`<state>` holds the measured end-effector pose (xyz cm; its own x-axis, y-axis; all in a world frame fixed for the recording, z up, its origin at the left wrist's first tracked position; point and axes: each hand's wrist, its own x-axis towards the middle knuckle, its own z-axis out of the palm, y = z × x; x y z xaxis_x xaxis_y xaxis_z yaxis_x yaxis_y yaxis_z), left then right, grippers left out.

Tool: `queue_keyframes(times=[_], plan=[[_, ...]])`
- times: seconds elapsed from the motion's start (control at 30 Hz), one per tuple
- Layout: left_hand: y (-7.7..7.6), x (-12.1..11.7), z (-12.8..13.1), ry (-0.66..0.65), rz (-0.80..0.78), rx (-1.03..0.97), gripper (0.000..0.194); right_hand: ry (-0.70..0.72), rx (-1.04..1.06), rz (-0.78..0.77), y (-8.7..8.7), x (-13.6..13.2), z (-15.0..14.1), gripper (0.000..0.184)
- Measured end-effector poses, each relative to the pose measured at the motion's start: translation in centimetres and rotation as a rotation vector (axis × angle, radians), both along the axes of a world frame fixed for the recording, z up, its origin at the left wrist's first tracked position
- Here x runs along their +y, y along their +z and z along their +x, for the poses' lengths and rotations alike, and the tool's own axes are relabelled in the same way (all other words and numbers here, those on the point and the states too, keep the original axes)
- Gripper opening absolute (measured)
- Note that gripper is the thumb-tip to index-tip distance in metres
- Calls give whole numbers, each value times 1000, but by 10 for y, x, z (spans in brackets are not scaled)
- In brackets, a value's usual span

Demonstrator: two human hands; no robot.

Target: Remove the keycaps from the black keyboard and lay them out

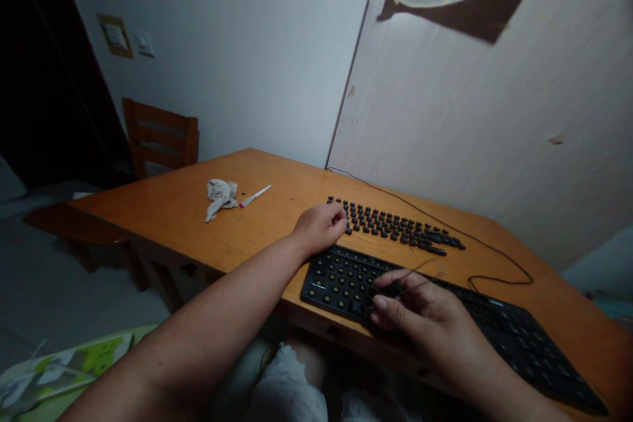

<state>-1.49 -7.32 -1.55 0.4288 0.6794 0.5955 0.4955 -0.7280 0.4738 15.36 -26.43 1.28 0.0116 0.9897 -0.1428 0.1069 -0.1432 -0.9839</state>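
Note:
A black keyboard [341,277] lies along the near edge of the table. Its left part is stripped of keycaps, with pale round key stems showing. Just above it, my left hand [324,224] rests closed at the left end of rows of loose black keycaps [383,221]; whatever its curled fingertips hold is hidden. Over the middle of the keyboard, my right hand [420,306] is closed around a small dark-handled tool with thin wire loops, which looks like a keycap puller [428,268]. Whether a keycap is also in those fingers I cannot tell.
A black cable [420,208] runs behind the keycaps and bends at the right. Farther left on the wooden table [267,231] lie a crumpled cloth [221,196] and a white brush-like stick [256,196]. A wooden chair [161,138] stands beyond the table's left end.

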Motion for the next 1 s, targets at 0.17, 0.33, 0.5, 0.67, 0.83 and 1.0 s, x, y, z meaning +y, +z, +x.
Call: queue_keyframes(times=[0.17, 0.33, 0.5, 0.67, 0.83, 1.0], plan=[[2, -2, 1, 3, -6, 21, 13, 31, -38, 17, 0, 0, -2, 38], [4, -5, 1, -3, 4, 36, 13, 88, -155, 66, -6, 1, 3, 31], [5, -8, 1, -14, 22, 56, 11, 80, -416, 166, -10, 3, 9, 30], [7, -10, 3, -30, 26, 86, 11, 63, -657, 330, -9, 1, 7, 24], [6, -12, 5, -52, 34, 100, 10, 69, -646, 334, -9, 1, 2, 22], [7, -12, 5, -53, 15, 102, 9, 94, -618, 308, -8, 2, 4, 23]])
